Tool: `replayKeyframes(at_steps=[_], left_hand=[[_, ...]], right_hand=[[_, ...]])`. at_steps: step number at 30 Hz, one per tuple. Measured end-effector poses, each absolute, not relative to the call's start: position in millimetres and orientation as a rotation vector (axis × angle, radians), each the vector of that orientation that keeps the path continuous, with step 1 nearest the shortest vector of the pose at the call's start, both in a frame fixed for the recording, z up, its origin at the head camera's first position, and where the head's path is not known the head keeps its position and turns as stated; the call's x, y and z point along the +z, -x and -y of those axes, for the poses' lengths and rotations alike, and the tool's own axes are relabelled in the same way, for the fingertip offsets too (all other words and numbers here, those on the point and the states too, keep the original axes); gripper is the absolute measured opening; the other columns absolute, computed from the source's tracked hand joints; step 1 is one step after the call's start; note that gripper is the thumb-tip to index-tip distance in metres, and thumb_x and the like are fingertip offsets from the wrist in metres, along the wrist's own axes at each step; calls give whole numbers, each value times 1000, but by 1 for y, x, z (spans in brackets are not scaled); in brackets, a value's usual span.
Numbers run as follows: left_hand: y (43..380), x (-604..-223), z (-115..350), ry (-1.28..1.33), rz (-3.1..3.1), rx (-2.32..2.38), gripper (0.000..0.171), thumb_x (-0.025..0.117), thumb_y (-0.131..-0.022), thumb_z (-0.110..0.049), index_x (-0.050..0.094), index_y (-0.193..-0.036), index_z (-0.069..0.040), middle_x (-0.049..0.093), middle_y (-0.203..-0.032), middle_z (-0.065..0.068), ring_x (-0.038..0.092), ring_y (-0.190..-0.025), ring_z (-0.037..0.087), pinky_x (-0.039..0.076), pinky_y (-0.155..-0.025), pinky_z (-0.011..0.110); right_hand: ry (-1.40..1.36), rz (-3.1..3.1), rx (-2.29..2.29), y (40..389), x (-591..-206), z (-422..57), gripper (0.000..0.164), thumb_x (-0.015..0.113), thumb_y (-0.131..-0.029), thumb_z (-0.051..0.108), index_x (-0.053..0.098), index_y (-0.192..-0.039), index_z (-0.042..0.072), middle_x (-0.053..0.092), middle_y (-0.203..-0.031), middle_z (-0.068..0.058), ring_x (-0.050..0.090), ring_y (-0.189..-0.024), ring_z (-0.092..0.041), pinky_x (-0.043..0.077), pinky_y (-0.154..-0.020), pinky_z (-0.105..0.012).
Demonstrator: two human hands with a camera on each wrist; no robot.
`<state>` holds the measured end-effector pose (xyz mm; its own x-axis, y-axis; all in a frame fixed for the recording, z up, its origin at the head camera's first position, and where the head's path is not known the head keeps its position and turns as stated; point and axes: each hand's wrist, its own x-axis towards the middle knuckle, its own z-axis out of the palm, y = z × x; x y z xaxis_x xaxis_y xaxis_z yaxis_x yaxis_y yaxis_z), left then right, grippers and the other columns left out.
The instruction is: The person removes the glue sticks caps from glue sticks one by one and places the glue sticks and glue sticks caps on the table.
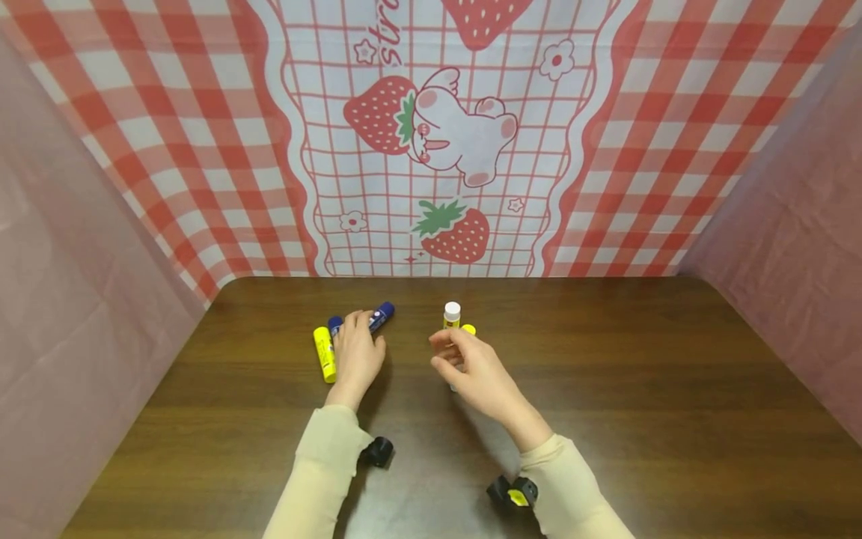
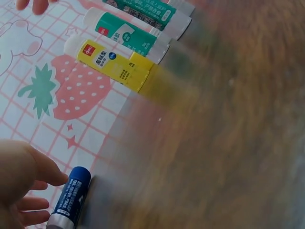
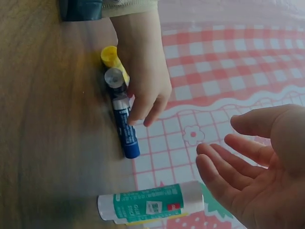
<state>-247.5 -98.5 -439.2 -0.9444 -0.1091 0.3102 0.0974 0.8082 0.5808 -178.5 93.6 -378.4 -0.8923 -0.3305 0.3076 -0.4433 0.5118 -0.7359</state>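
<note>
My left hand (image 1: 357, 355) is over the glue sticks lying at the left of the table, fingers loosely bent. One blue glue stick (image 1: 381, 317) lies by its fingertips, and the cap of a second blue glue stick (image 1: 334, 324) shows beyond its knuckles; the hand hides the rest. A yellow glue stick (image 1: 325, 355) lies along its outer side. My right hand (image 1: 481, 374) holds nothing, its fingers spread and slightly curved beside several upright glue sticks. In the left wrist view these are a yellow glue stick (image 2: 112, 64) and green glue sticks (image 2: 126, 36).
The brown wooden table (image 1: 640, 389) extends to both sides. A red-checked strawberry cloth (image 1: 431, 247) hangs at the back, with pink cloth (image 1: 781, 224) at the sides. Black wrist cameras (image 1: 378, 451) are strapped under both sleeves.
</note>
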Motion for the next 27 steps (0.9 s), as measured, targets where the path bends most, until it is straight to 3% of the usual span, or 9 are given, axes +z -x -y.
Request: replayKeyframes(at_steps=[5, 11, 27], left_hand=[[247, -441, 101, -21, 2713, -819, 43, 62, -81, -11, 51, -121, -1, 51, -122, 19, 46, -113, 36, 26, -101, 47], [247, -441, 103, 26, 2748, -680, 40, 63, -78, -8, 55, -116, -1, 60, -108, 18, 55, -102, 35, 24, -100, 48], [244, -422, 98, 57, 2539, -877, 24, 60, -80, -7, 63, -103, -4, 65, -96, 15, 61, -89, 34, 41, -82, 44]], right_hand=[[-760, 2646, 1340, 177, -383, -89, 34, 58, -87, 12, 51, -119, 5, 57, -116, -7, 63, -95, -15, 50, -81, -28], [-814, 2642, 1321, 176, -388, -85, 36, 59, -87, 12, 50, -121, 6, 56, -117, -7, 63, -94, -15, 50, -82, -27], [-814, 2626, 1293, 177, -390, -85, 35, 60, -86, 10, 50, -120, 7, 55, -116, -7, 63, -96, -19, 50, -82, -30]])
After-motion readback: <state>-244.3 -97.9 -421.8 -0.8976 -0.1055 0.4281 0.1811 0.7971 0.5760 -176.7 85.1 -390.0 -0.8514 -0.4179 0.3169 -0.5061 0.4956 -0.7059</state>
